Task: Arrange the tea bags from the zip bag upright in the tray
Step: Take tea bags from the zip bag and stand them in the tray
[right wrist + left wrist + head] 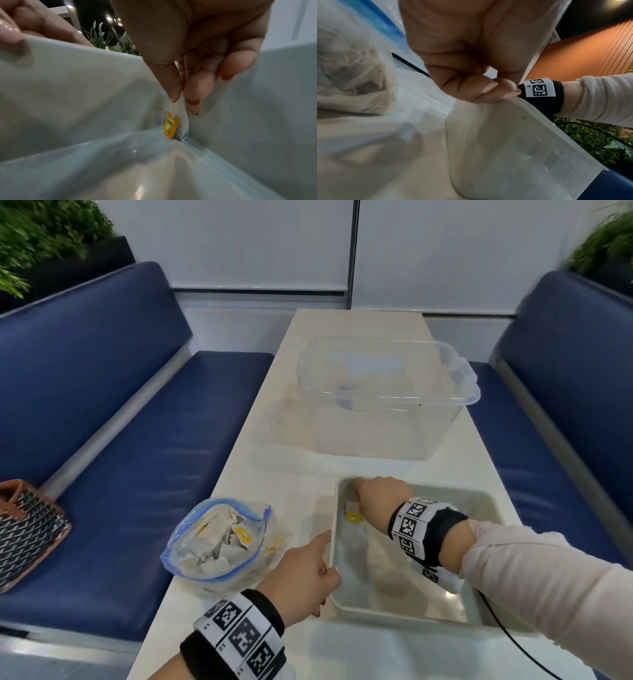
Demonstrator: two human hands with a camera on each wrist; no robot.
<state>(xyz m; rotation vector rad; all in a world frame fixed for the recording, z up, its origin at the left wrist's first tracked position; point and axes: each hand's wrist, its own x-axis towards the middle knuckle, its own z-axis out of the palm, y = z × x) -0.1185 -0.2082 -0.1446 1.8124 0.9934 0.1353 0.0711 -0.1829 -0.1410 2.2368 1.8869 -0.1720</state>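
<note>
Right hand (197, 56) inside tray (486, 498), thumb and fingers pinching top of one tea bag (180, 119), held upright in far-left corner, bottom touching tray floor; yellow tag (170, 125) hanging beside it. Left hand (305, 573) gripping tray's left rim, fingers curled over edge. Zip bag (219, 542), open and full of tea bags, just left of tray on surface (342, 652). Clear bin (387, 395) farther back.

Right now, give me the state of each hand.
Left hand: grips the tray by its near-left rim.
Right hand: pinches a tea bag upright in the tray's far-left corner.
</note>
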